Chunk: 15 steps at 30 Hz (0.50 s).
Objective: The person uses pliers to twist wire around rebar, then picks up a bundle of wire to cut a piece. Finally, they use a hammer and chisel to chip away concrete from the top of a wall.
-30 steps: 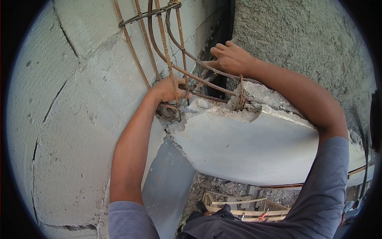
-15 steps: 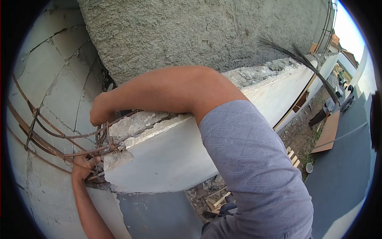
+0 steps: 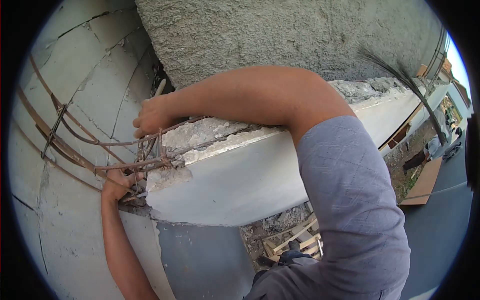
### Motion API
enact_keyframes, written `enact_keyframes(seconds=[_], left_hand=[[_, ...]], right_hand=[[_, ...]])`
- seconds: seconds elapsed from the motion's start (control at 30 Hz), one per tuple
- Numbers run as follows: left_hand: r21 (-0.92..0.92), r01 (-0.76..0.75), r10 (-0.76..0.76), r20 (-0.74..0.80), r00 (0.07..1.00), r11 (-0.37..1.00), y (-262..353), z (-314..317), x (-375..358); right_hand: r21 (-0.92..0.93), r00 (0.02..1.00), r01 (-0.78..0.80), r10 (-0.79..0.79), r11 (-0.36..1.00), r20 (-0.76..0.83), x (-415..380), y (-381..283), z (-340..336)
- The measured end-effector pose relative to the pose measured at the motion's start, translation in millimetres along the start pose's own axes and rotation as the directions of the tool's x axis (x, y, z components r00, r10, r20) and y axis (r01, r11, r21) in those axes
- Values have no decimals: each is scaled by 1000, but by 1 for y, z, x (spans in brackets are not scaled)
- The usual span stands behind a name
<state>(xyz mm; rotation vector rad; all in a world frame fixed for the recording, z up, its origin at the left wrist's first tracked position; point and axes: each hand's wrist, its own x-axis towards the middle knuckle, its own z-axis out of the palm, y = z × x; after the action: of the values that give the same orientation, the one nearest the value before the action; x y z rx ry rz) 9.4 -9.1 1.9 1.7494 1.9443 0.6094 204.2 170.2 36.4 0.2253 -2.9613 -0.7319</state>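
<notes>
My right hand [image 3: 152, 116] reaches over the broken end of a concrete beam [image 3: 192, 134], its fingers curled. A pale handle [image 3: 160, 87] sticks up behind this hand; the rest of that tool is hidden. Lower down, my left hand [image 3: 118, 184] is closed around the rusty rebar [image 3: 112, 166] at the beam's end, thumb pointing right and fingers partly hidden by the bars. Several bent bars sweep left from the beam, bound together by a tie [image 3: 55, 127]. A short upright bar [image 3: 160, 145] stands at the beam's chipped corner, between my hands.
A rough grey plaster wall [image 3: 260, 40] rises behind the beam. Cracked pale blockwork [image 3: 95, 90] closes off the left. A bundle of dark bristles [image 3: 407, 80] leans over the beam's far part. Far below lie wood strips [image 3: 297, 237] and rubble; a person [image 3: 425, 152] stands at right.
The view has shifted, so the beam and rebar sit higher and farther right. My right hand has lifted slightly, and the pale handle shows more clearly. My left hand stays at the bars.
</notes>
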Motion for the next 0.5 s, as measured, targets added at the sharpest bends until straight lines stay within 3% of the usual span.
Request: enact_keyframes(seconds=[0.07,0.17,0.3,0.43,0.5], left_hand=[[77,4,-3,-12,1000,997,-1,-1,0],[29,14,-14,-10,1000,999,-12,0,5],[11,9,-9,9,1000,1000,-6,-1,3],[-19,-18,18,1,1000,1000,-17,1,7],[34,4,-4,-10,1000,999,-21,1,10]], right_hand=[[-106,996,-2,-7,994,-84,-3,1,-7],[-124,999,1,-7,992,-49,2,7,2],[266,958,-174,100,948,271,12,4,-14],[543,795,-486,89,685,600,11,-4,-24],[445,839,-321,33,836,543,13,-3,-30]])
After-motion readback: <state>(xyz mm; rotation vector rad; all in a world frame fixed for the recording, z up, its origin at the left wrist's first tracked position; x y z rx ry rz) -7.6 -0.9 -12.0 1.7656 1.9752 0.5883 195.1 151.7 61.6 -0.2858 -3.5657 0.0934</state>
